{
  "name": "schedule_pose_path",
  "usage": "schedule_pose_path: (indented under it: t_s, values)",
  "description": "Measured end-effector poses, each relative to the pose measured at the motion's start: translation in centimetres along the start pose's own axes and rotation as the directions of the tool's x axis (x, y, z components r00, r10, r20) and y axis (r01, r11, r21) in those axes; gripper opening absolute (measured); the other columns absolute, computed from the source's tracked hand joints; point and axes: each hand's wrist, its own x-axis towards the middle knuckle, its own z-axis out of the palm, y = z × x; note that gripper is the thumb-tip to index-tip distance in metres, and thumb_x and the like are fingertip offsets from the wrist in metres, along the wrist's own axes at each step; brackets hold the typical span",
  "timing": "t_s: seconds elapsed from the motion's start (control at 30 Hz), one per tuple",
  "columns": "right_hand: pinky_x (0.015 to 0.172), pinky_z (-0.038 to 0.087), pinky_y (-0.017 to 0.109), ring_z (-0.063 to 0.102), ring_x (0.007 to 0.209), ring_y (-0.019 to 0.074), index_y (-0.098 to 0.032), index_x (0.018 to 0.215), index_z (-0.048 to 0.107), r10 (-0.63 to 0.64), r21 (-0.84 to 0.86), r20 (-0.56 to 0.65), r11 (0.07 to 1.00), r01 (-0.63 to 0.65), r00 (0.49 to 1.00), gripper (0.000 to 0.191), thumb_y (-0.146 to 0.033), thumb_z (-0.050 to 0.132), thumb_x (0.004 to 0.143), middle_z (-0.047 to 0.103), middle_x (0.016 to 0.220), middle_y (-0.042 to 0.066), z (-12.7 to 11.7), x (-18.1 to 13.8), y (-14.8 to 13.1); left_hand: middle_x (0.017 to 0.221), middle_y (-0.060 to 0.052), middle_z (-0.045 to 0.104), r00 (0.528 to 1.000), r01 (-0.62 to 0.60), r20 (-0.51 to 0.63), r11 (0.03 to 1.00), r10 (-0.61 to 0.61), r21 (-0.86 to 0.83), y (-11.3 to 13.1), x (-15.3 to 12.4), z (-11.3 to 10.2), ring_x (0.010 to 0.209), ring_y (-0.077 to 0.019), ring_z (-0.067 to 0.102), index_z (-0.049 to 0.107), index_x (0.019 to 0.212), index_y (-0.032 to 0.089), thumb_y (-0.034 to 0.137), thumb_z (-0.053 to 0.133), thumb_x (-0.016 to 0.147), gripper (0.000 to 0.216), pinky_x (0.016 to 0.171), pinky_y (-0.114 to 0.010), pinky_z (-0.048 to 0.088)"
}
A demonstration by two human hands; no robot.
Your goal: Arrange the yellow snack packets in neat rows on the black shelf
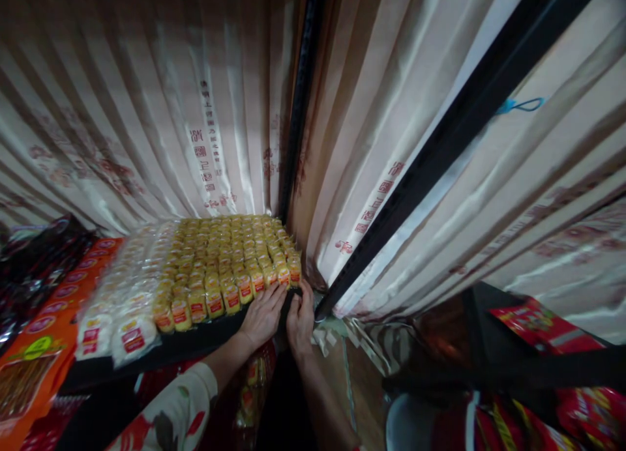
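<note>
Rows of small yellow snack packets (pixel 229 255) with red labels fill a dark shelf (pixel 195 343). My left hand (pixel 263 315) rests flat against the front row of yellow packets near the shelf's right corner, fingers stretched out. My right hand (pixel 300 319) is right beside it at the shelf's corner edge, fingers pointing up and touching the last packet. Neither hand grips anything. White packets (pixel 124 301) with red labels lie in rows to the left of the yellow ones.
Shiny cream curtains (pixel 147 112) with red print hang behind and to the right. A black pole (pixel 299 105) stands at the corner and a black bar (pixel 440 151) slants across. Orange packs (pixel 44 320) lie at left, red packets (pixel 542 334) at right.
</note>
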Motion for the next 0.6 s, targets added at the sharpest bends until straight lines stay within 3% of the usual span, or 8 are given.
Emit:
schedule_pose_path:
  t_s: [0.13,0.27,0.37,0.6]
  values:
    - [0.109,0.022,0.043,0.026,0.133,0.0209,-0.01,0.133,0.036,0.081,0.025,0.003,0.996,-0.081,0.997,0.052,-0.038,0.026,0.09,0.03,0.143,0.016,0.1,1.5,-0.9,0.137,-0.006,0.045,1.0,-0.005,-0.012,1.0,0.005,0.008,0.0,-0.1,0.0,0.127,-0.0227,0.038,0.047,0.127,0.015,0.013,0.037,0.086,0.043,0.099,-0.039,0.038]
    - [0.111,0.015,0.043,0.018,0.137,0.0212,-0.007,0.14,0.024,0.175,0.037,0.082,0.983,-0.179,0.981,0.063,-0.046,0.02,0.09,0.023,0.147,0.015,1.0,3.7,-1.3,0.136,-0.006,0.047,1.0,0.006,-0.012,1.0,-0.007,-0.016,-0.1,-0.1,0.1,0.126,-0.0224,0.039,0.048,0.127,0.015,0.012,0.038,0.084,0.044,0.099,-0.039,0.038]
    - [0.111,0.013,0.044,0.016,0.137,0.0227,-0.006,0.14,0.026,0.182,-0.001,0.147,0.983,-0.184,0.972,0.066,-0.049,0.02,0.089,0.023,0.147,0.015,2.1,4.4,-1.5,0.131,-0.008,0.052,1.0,0.004,-0.024,1.0,-0.005,-0.031,-0.2,-0.1,0.3,0.124,-0.0231,0.041,0.048,0.127,0.015,0.014,0.04,0.083,0.045,0.099,-0.039,0.038]
    - [0.111,0.015,0.043,0.022,0.135,0.0212,-0.008,0.137,0.033,0.127,-0.023,0.171,0.992,-0.125,0.977,0.065,-0.049,0.017,0.09,0.032,0.144,0.013,3.0,4.0,-1.2,0.12,-0.011,0.06,0.999,0.012,-0.036,1.0,-0.011,0.019,-0.1,-0.2,0.8,0.119,-0.0243,0.046,0.052,0.123,0.012,0.014,0.038,0.084,0.042,0.095,-0.039,0.039]
